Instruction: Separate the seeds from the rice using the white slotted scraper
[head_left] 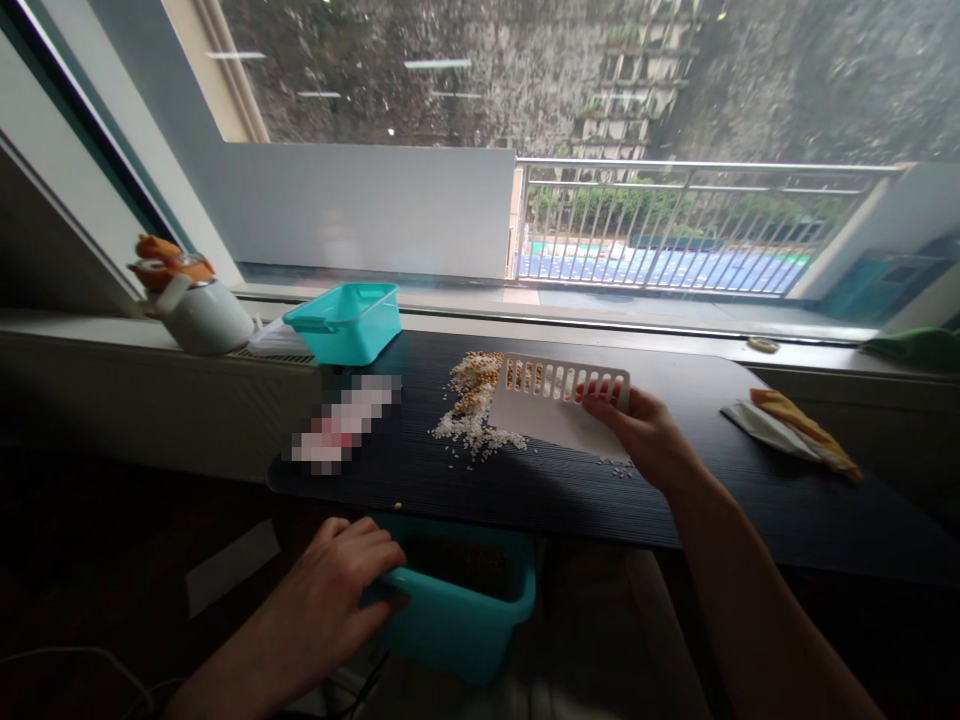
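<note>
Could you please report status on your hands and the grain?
Left hand grip on teal bin rim, below table edge. Right hand holds white slotted scraper at grain pile. Second teal bin behind, apart.

A pixelated patch (345, 425) blurs something on the bench (750, 500). The bench edge hides the far side of the lower teal bin (457, 620); the left hand (337, 580) covers its left rim. Fingers (600, 402) of the right hand (645, 435) hide a corner of the slotted board (555, 415).
</note>
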